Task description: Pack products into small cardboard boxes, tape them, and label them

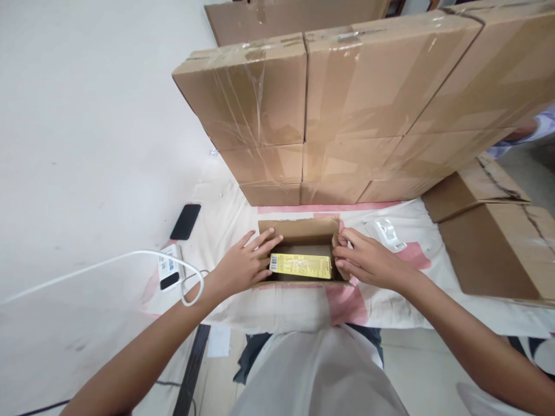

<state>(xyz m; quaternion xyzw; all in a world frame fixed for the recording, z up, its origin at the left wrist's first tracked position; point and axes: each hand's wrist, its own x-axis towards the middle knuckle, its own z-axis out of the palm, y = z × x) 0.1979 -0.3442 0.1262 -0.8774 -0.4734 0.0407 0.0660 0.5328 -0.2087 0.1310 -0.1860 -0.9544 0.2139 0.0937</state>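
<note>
In front of me an open cardboard box point(299, 230) stands on the cloth-covered table. Inside it lies a yellow carton point(301, 266) with a barcode at its left end. My left hand point(248, 260) rests at the box's left side, fingers spread and reaching over the edge, nothing held. At the opposite end, my right hand point(362, 257) has its fingers closed on the box's right flap, thumb on top. The box's floor shows only partly around the carton.
Stacked taped cardboard boxes point(359, 98) form a wall behind. More boxes point(489, 248) stand at the right, near a white tape dispenser point(389, 233). At the left lie a black phone point(185, 222), a white labelled device point(170, 268) and a white cable point(130, 253). Another person's sleeve point(541, 130) shows far right.
</note>
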